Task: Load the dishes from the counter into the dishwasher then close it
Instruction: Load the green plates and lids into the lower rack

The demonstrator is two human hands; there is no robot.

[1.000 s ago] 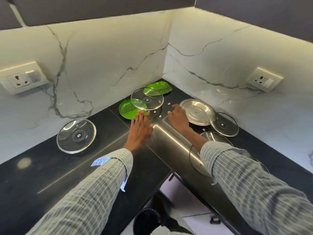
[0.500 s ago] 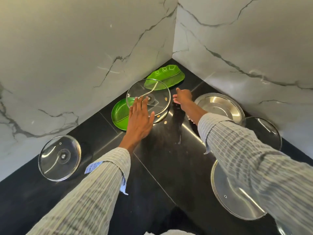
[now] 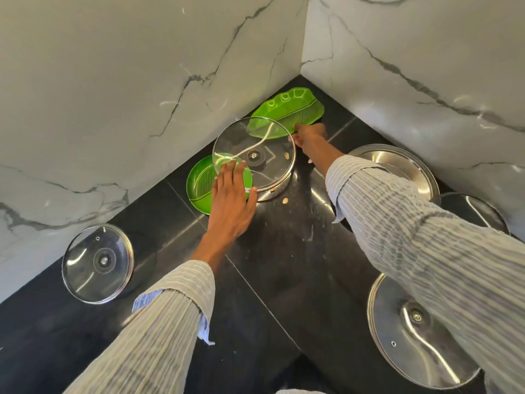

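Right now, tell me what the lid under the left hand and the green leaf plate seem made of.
Lid: clear glass, apparently, with a shiny metal rim; the counter shows through it. Green leaf plate: likely glossy moulded plastic, judging by its bright uniform colour and ribbed veins.

Head camera looks steeply down, close, into the counter corner.

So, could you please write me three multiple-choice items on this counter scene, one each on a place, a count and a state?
1. Where does the leaf-shaped green plate lie?
A. in the wall corner
B. at the counter's front edge
C. on the steel plate

2. How many green plates show?
A. one
B. two
C. four

3. How is the left hand?
A. clenched in a fist
B. fingers straight on the glass lid
C. off the counter

Key: 1 A, it sits where the walls meet; 2 B, leaf plate plus round green plate; 3 B, fingertips rest on the lid's near rim.
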